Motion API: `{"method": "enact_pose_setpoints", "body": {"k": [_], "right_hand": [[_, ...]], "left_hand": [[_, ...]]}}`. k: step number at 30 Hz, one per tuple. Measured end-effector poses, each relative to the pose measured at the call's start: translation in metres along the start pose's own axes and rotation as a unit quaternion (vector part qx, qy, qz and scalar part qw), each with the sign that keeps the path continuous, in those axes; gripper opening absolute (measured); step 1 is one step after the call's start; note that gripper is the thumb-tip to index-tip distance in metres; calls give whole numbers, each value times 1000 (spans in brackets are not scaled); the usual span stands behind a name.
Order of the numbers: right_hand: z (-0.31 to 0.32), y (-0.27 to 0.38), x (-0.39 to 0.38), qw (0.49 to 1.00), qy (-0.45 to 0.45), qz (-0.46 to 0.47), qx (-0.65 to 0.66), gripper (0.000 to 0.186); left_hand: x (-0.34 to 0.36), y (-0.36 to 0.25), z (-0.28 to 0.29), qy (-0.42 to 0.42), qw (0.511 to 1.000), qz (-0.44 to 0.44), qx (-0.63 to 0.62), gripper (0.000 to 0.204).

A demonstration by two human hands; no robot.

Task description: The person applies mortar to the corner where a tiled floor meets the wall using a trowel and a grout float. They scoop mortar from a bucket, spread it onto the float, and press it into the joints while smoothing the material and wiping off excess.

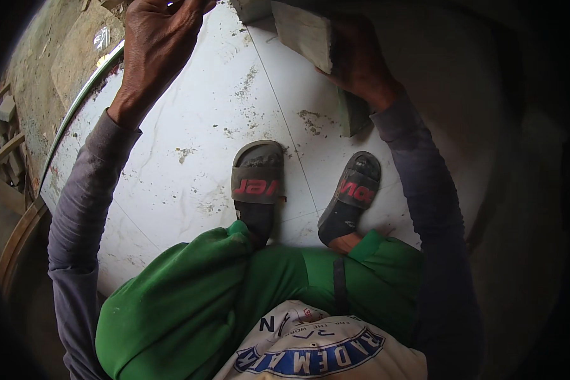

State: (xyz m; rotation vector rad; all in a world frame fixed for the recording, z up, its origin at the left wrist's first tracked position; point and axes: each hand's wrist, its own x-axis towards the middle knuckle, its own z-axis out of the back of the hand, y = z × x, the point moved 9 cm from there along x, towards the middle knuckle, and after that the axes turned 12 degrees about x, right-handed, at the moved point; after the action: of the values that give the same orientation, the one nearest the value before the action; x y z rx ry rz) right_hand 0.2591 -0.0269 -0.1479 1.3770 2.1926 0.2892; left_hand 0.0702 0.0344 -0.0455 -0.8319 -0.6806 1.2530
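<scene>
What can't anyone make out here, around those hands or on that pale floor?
Left hand, head view: the top edge cuts it off; anything held is unclear.
Right hand, head view: deep shadow hides how it meets the pale block.
Dark green piece, head view: the right hand and shadow obscure its upper part.
Pale floor, head view: darkness swallows its right side.
</scene>
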Motion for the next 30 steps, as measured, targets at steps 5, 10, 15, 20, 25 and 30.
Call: {"method": "enact_pose_setpoints", "body": {"k": [5, 10, 15, 20, 25, 30], "right_hand": [[-14, 11, -19, 983, 33, 86, -156, 32], [-42, 28, -31, 734, 70, 252, -627, 37], [-10, 16, -14, 875, 72, 213, -428, 36], [15, -6, 1, 999, -31, 24, 25, 36], [10, -9, 8, 998, -55, 15, 20, 35], [9, -16, 8, 997, -54, -25, 46, 31]], "left_hand": [[-3, 0, 0, 5, 1000, -23, -6, 40], [-1, -3, -5, 33, 999, -41, -4, 43], [8, 11, -1, 55, 997, -58, -17, 45], [-4, -12, -6, 25, 998, -55, 0, 44], [-1, -3, -4, 26, 999, -33, -20, 42], [-2, -4, -5, 22, 998, -47, -29, 42]]}}
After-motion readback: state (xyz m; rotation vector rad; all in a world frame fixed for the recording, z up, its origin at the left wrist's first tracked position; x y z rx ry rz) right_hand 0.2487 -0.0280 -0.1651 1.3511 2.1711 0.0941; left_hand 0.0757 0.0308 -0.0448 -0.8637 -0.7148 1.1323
